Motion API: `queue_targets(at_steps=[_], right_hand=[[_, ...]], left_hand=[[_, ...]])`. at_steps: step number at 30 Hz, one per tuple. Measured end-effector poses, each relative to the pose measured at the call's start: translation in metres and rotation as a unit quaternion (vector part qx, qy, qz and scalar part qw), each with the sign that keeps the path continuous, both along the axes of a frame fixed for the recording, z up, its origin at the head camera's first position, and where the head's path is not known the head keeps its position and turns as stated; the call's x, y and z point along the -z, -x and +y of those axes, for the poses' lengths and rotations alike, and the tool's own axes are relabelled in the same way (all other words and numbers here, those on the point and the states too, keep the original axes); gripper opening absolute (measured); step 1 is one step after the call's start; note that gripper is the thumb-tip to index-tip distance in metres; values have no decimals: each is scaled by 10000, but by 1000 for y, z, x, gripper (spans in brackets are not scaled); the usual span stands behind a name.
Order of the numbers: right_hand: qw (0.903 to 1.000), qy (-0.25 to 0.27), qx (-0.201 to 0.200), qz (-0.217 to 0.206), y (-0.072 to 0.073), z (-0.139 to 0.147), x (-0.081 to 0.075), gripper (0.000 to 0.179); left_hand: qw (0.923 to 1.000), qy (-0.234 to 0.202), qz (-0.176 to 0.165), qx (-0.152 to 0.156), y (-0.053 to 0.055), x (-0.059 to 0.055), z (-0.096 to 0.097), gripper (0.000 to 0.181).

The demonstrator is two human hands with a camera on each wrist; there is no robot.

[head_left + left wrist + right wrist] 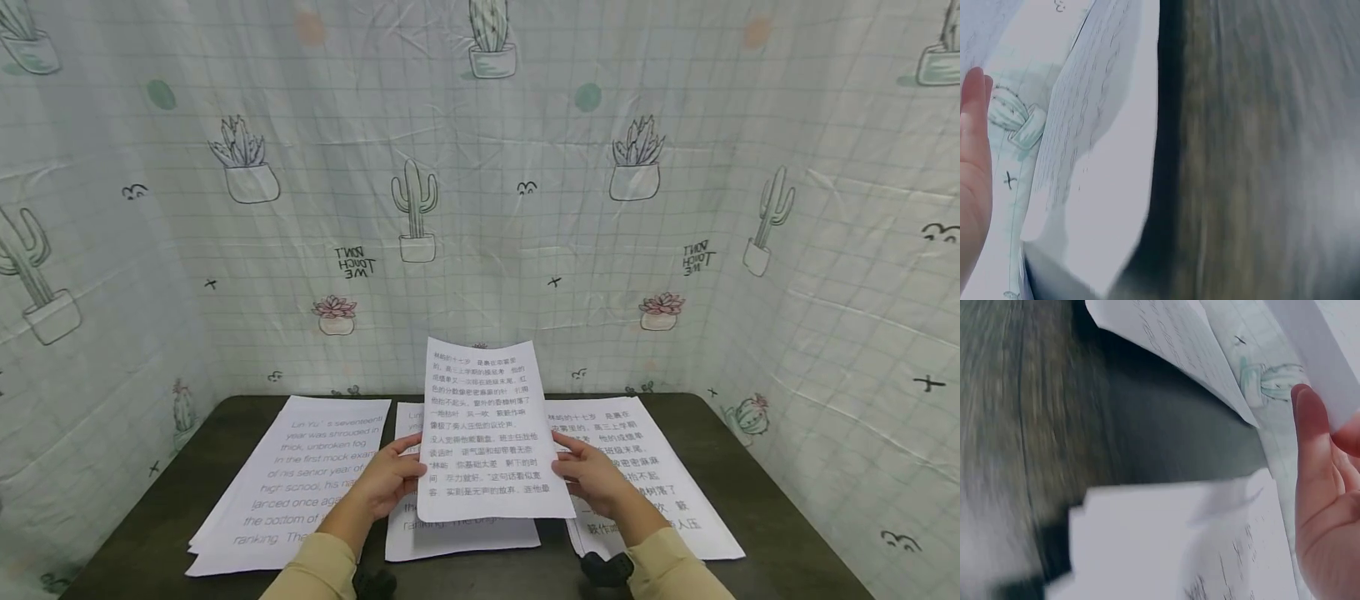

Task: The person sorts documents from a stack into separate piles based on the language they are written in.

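A white sheet of paper (487, 429) printed with Chinese text stands raised and tilted toward me over the middle of the table, its upper edge slightly bowed. My left hand (390, 482) pinches its left edge, low down, thumb on the printed face. On the opposite edge, at about the same height, my right hand (596, 479) grips it the same way. The right wrist view shows the thumb and fingers of the right hand (1325, 506) at the paper's edge. Beneath the raised sheet lies a middle pile of English-printed paper (465, 537), mostly hidden by it.
A fanned pile of English-printed sheets (300, 483) lies on the left of the dark table (780, 533). Chinese-printed sheets (667, 508) form a pile on the right, partly behind my right hand. A cactus-patterned cloth (480, 250) surrounds the table's back and sides.
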State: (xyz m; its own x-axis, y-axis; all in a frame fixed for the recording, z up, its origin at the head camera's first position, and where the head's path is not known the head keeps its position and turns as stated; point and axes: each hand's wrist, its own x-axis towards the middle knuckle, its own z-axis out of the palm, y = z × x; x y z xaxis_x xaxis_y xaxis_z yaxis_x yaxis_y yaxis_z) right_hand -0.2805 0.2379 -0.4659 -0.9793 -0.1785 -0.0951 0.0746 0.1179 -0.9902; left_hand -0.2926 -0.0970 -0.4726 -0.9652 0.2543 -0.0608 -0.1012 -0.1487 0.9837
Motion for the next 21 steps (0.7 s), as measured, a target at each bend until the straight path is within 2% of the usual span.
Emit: queue_targets(at_steps=[6,15,21], right_hand=[[9999,-63,-79,-29,-4,24,-2,68],[9994,-245,237,-114,-13,58,-3,65],[9987,-325,384,-127,-19,82,-5,65]], left_hand=[[9998,-104,-99,149,2,-1,18,66],[9995,-4,-171,279,3,0,55,66],[9996,-38,-156,220,1,0,82,65]])
